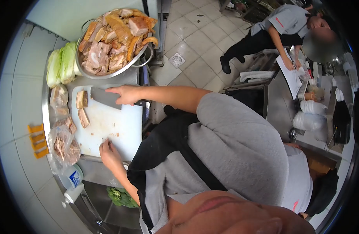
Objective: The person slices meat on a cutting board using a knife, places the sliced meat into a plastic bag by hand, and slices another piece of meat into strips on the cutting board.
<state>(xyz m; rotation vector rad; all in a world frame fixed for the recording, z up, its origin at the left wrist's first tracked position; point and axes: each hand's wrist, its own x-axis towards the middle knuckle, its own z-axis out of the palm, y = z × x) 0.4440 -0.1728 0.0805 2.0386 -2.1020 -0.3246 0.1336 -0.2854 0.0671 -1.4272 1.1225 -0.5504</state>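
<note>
My right hand (127,95) grips a wide-bladed kitchen knife (107,98) near the heel of its blade, index finger stretched along the steel. The blade lies over the white cutting board (97,128), and the black handle shows past my wrist. At the board's near edge, my left hand (109,151) is closed, fingertips together; whatever is between them cannot be made out. Two pieces of cooked meat, a thick block (81,99) and a slimmer piece (83,117), rest on the board's far side. Small scraps are scattered on its surface.
A big metal bowl (79,64) heaped with cooked meat stands beside the board, next to leafy cabbages (62,66). Bagged meat (64,144) lies along the wall, near a plastic tub (71,176). Broccoli (121,197) sits by the sink. Another person (286,23) leans over a counter behind.
</note>
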